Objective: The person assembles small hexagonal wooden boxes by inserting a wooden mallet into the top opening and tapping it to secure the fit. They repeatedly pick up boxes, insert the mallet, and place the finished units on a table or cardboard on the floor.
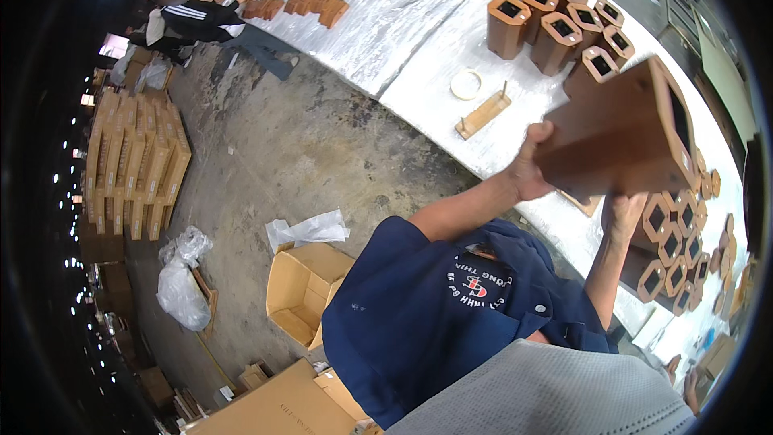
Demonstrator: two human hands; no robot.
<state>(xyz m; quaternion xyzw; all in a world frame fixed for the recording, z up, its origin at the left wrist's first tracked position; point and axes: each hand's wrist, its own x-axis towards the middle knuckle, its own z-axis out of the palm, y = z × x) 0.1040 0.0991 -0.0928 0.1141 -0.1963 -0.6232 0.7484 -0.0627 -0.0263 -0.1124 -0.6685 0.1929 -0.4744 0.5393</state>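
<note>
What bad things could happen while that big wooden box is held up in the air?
The wooden box is tilted, with the left hand gripping one end and the right hand under it, so it might slip. If it falls, it could knock over the smaller boxes packed together on the white table just below. It is also near the table's edge, so it might drop onto the floor.

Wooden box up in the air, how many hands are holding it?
2. The left hand grips the left end of the wooden box; the right hand holds it from underneath. Its far side is hidden.
</note>
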